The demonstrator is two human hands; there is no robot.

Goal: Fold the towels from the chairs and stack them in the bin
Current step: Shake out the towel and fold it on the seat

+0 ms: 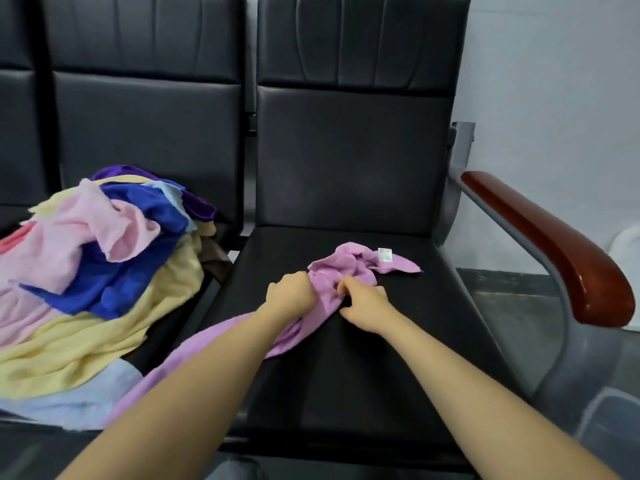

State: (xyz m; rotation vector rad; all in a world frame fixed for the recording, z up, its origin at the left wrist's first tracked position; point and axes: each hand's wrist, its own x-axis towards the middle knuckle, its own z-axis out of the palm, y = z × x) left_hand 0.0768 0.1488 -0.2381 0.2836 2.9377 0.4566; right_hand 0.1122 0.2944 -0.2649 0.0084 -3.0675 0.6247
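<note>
Head view: both hands pinch the bunched lilac towel [346, 268] on the seat [433, 323], left hand [292, 294] beside right hand [363, 303], its long axis trailing back-left under the left arm.

A row of black padded chairs fills the view, joined side by side, each with a stitched leather-look backrest [353, 157] and a flat seat [398, 341] with a dull sheen. The rightmost chair has a grey metal frame [568, 327] that curves down from a glossy reddish-brown wooden armrest [554, 244]. Behind and to the right stands a plain pale wall [561, 81], evenly lit. Below it the floor [509, 296] is dark grey and mottled. Something white sits at the right edge, too cropped to identify.
</note>
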